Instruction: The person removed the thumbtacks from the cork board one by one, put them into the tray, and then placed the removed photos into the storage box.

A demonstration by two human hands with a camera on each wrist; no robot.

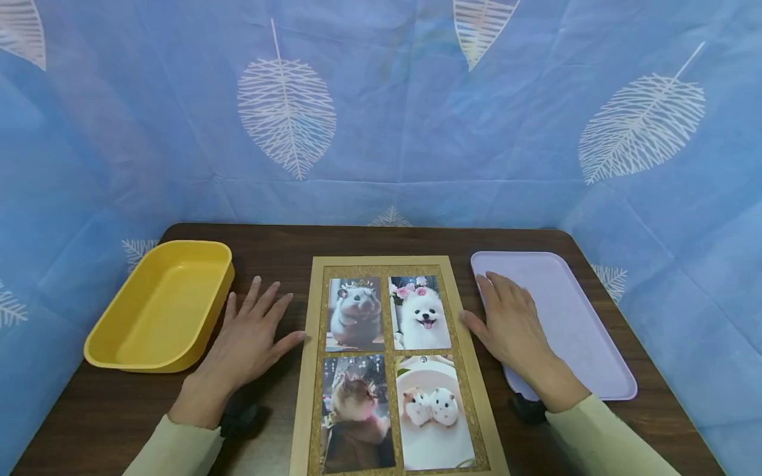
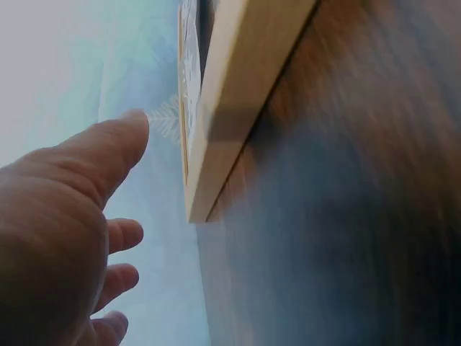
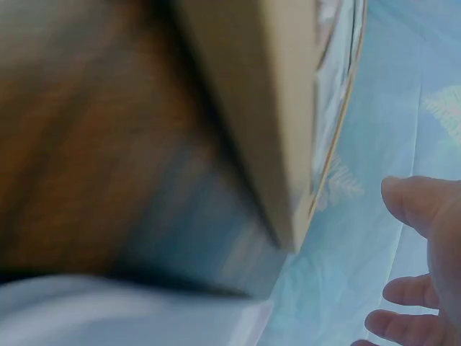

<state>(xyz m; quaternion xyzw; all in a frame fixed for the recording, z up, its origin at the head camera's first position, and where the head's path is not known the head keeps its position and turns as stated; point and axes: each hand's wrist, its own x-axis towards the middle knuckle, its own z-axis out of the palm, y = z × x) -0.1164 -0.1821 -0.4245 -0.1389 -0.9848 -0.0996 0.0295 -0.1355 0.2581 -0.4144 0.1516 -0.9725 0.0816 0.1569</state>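
Observation:
A light wooden frame (image 1: 305, 396) with a speckled golden-brown backing lies on the table. In it sit several photo cards: a grey rodent with a crown (image 1: 355, 317), a white dog with flowers (image 1: 424, 320), a brown furry animal (image 1: 357, 413) and two hamsters in a white basin (image 1: 437, 416). My left hand (image 1: 247, 340) spreads its fingers beside the frame's left side; the left wrist view shows its thumb (image 2: 115, 148) apart from the wood. My right hand (image 1: 512, 324) hovers partly over a lilac tray (image 1: 577, 330), thumb near the frame's right edge. Both hands hold nothing.
A deep yellow bin (image 1: 163, 311) stands on the left of the dark wooden table (image 1: 268, 244). Behind and around the table hangs a blue cloth (image 1: 405, 119) with white leaf prints.

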